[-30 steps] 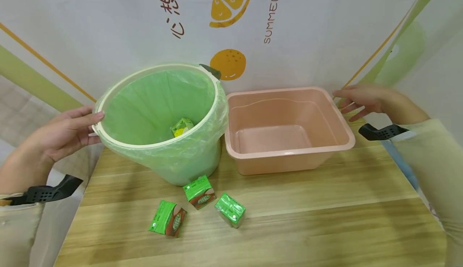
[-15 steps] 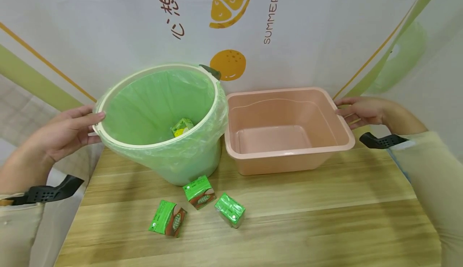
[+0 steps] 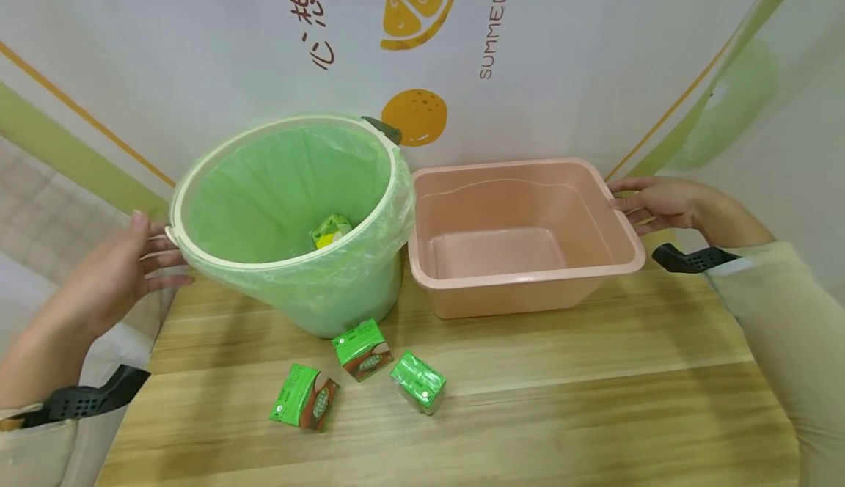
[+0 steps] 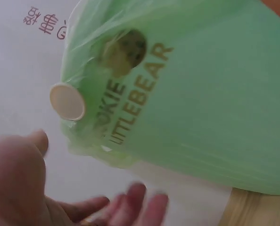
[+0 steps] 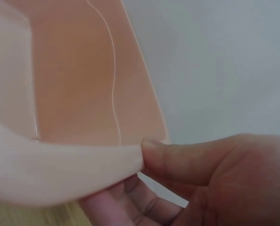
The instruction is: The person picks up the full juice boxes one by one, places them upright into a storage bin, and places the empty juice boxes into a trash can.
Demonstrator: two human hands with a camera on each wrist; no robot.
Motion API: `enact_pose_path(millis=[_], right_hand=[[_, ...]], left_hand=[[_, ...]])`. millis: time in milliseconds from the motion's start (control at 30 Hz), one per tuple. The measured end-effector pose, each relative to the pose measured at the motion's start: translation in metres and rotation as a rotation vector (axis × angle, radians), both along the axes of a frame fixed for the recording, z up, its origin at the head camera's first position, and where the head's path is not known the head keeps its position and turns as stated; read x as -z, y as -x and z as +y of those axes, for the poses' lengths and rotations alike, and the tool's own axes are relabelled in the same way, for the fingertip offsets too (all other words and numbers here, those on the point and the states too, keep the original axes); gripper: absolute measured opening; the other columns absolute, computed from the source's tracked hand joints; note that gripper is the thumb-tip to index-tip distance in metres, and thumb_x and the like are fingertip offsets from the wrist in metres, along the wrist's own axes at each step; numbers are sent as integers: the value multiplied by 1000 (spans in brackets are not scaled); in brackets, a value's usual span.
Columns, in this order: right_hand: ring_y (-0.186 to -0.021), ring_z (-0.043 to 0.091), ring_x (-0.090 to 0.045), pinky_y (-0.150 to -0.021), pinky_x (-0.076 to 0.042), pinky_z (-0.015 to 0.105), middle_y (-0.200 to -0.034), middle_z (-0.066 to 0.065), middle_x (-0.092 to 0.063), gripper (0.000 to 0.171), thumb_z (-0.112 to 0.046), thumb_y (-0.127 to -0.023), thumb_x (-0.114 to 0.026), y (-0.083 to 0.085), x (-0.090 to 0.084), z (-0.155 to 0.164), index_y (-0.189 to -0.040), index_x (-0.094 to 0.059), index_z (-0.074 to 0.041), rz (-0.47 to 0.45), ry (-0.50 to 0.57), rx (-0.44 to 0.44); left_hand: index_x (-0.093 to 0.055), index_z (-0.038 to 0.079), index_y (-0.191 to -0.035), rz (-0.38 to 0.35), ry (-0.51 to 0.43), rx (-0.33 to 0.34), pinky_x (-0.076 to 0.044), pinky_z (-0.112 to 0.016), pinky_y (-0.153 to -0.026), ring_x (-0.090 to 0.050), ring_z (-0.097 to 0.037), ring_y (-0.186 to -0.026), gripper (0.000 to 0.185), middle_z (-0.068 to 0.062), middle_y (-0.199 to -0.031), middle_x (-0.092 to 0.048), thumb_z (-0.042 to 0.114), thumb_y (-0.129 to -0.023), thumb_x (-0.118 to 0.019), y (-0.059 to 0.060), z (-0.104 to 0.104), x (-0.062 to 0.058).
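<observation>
The pink basin (image 3: 524,234) stands on the table (image 3: 561,399) just beside the green-lined bin (image 3: 290,215). The right hand (image 3: 650,201) pinches the basin's right rim, thumb on top, its lower fingers hidden beneath. The left hand (image 3: 112,278) is spread open beside the bin, blurred in the wrist view. One carton (image 3: 330,230) lies half-hidden inside the bin.

Green bin (image 3: 290,252): round, cream rim, lined with translucent green bag, upright, far left on the table, one small carton inside. Pink tub (image 3: 528,282): rectangular, shallow, upright, just right of the bin, rims nearly touching.
</observation>
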State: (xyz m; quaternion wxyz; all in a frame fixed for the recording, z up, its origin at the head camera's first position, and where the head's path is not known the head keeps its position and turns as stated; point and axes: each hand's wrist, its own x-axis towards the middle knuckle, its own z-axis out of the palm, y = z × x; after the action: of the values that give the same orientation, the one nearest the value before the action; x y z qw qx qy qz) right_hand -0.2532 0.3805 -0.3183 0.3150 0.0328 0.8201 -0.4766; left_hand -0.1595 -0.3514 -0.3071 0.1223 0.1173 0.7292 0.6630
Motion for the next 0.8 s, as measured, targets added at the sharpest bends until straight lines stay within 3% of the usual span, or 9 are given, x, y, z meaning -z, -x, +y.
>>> enact_pose_path(millis=[167,233,467,600,800], right_hand=[[-91,10,-70,-81,-61,32,-102,-9,-68,68,-25,-109,-49,2,1,-3,-161,-13,0,13,6,5],[-90,10,-70,-80,-61,32,-101,-9,-69,68,-25,-109,-49,3,1,-3,-161,-13,0,15,10,7],[-89,10,-71,-79,-61,32,-99,-8,-69,66,-24,-109,-50,1,3,-4,-161,-16,-1,23,21,29],[-89,10,-71,-79,-61,31,-100,-9,-70,67,-25,-109,-51,-1,4,-2,-161,-16,-1,31,21,31],[-91,10,-70,-80,-61,32,-102,-10,-69,67,-26,-109,-50,-3,5,0,-161,-15,-1,37,23,21]], left_hand=[[-36,-9,-144,63,414,-141,-58,-20,-76,-63,5,-98,51,23,-112,-58,31,-114,-25,-38,3,24],[-27,-20,-145,91,491,-146,-58,-20,-77,-61,7,-101,57,25,-114,-56,27,-114,-25,-53,10,34],[-46,-11,-138,295,493,-183,-54,-14,-82,-60,6,-108,33,25,-126,-57,4,-110,-40,-98,51,70],[-50,-7,-137,374,472,-206,-47,-8,-89,-56,9,-114,33,24,-129,-56,-4,-104,-50,-117,80,88],[-46,-5,-141,349,476,-245,-45,-8,-93,-47,12,-121,45,-11,-139,-56,-2,-99,-62,-143,121,123]])
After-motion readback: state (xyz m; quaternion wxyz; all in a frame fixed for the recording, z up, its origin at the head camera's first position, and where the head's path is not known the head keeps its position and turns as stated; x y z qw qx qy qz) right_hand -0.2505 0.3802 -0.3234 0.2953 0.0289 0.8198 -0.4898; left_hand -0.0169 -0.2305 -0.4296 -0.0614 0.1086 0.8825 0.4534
